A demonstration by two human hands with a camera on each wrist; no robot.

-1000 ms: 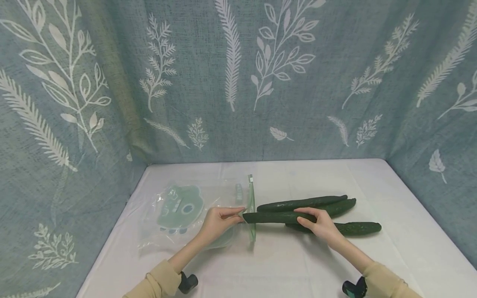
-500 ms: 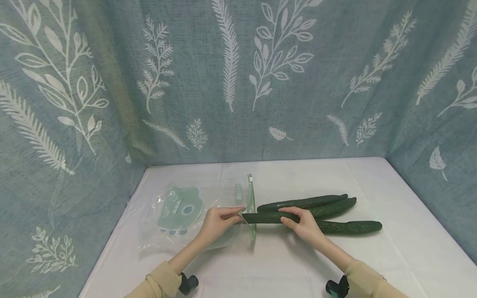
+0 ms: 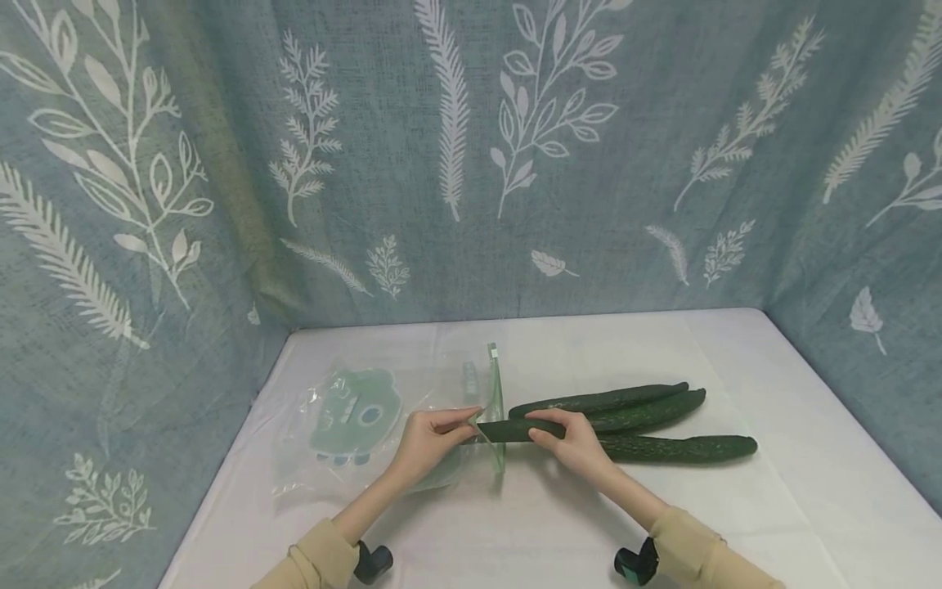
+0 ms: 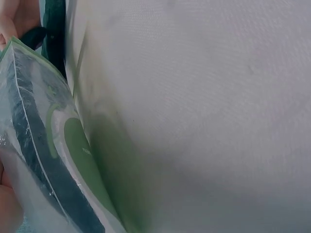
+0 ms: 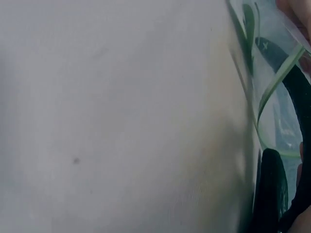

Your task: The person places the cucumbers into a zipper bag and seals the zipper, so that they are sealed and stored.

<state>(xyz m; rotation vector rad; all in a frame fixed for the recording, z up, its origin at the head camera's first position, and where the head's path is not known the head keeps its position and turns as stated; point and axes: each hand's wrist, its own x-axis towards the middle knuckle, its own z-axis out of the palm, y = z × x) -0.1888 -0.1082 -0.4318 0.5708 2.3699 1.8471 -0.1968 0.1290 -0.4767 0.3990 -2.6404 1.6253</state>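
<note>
A clear zip bag (image 3: 430, 372) with a green cartoon print lies flat on the left, its mouth with a green zip edge (image 3: 495, 384) facing right. My left hand (image 3: 434, 438) pinches the near lip of that mouth between thumb and fingers. A dark green cucumber (image 3: 508, 431) passes through the opening, its left part inside the bag. My right hand (image 3: 570, 442) grips its right end from above. In the left wrist view, the cucumber (image 4: 48, 170) shows through the plastic. The right wrist view shows its tip (image 5: 272, 51) within the bag.
To the right on the white table (image 3: 559, 523) lie three more cucumbers: a back one (image 3: 596, 401), one beside it (image 3: 655, 411) and a front one (image 3: 684, 449), partly hidden by my right hand. A patterned curtain (image 3: 486, 270) stands behind the table.
My right hand has moved left, sliding the cucumber further into the bag, so less of it shows outside. My left hand stays at the bag's lip. The other cucumbers lie still.
</note>
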